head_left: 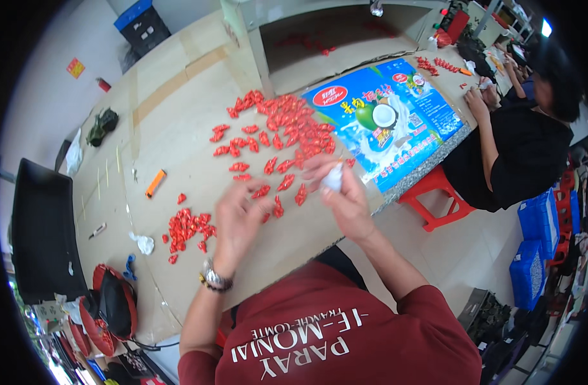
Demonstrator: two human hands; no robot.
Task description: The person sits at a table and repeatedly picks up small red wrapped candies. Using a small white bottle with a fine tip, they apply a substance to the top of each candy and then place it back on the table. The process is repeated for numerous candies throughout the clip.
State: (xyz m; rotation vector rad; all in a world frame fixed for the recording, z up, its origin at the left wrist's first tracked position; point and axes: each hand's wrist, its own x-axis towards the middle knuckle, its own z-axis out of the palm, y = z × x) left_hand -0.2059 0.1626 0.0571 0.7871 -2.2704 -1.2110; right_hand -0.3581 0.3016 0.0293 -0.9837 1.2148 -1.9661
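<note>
Two hands stand over the table in our head view, with one slim red piece [278, 206] lying between them, near the centre of the frame. Its long axis runs roughly up and down the frame; it lies to the right of our left hand [238, 215] and to the left of our right hand [345, 192], and the left is nearer. Our left fingers are half curled, and we cannot tell whether they grip anything. Our right fingers are closed around a small white object [332, 178].

Beyond, toward the upper middle, spreads a large scatter of red pieces [297, 125]; a smaller red heap [188, 226] sits left of our left wrist.

Under it all we see a tan tabletop [185, 138], with an orange tool [155, 183] lying aslant at left and a blue printed sheet [345, 96] at upper right. Past the table's edge, right of centre, stands a red stool [438, 192], a co-worker in black [525, 144] beside it; blue crates [528, 276] line the right side.
</note>
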